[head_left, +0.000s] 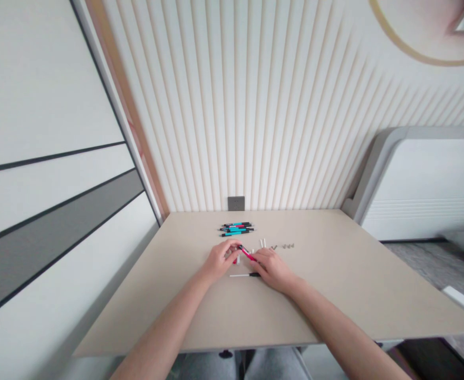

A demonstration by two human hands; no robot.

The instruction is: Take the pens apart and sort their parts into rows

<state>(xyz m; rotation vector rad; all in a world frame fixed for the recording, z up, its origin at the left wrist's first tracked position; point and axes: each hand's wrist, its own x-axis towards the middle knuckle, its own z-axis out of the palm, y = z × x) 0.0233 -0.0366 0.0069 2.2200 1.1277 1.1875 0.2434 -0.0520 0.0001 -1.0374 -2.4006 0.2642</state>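
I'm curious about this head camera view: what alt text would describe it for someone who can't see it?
The left hand and right hand hold a red pen over a beige table. A thin white rod lies just below them, while a small stack of blue and black pens and a row of tiny metal parts lie beyond.

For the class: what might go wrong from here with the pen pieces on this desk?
The red pen, held between the left hand and right hand, could slip and drop onto the white-and-black rod just below. That thin rod touches the right hand, so it might get nudged and roll. The tiny grey parts lie loose nearby and might scatter if a hand sweeps across.
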